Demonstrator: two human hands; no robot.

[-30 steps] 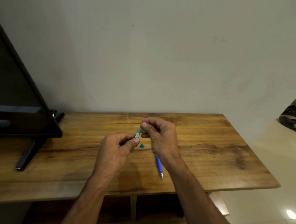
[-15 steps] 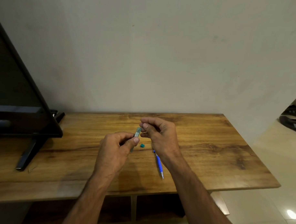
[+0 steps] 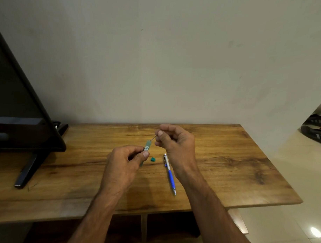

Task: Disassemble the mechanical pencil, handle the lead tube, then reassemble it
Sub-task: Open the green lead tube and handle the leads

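Note:
My left hand [image 3: 124,162] grips a slim translucent green lead tube [image 3: 147,145], tilted with its open end up and to the right. My right hand [image 3: 175,140] pinches a thin dark lead [image 3: 153,138] between thumb and forefinger; the lead runs from my fingertips to the tube's mouth. The tube's small green cap [image 3: 153,159] lies on the wooden table [image 3: 230,164] between my hands. A blue and white mechanical pencil [image 3: 169,172] lies on the table beside my right wrist, tip toward me.
A black TV [image 3: 19,108] on a slanted stand [image 3: 30,167] occupies the table's left end. A plain wall rises just behind the table. The right edge of the table drops to a tiled floor. Open shelves sit below the front edge.
My right hand has moved up and right, away from the tube, drawing a thin lead out of its mouth. The pencil's top end, hidden before, now shows.

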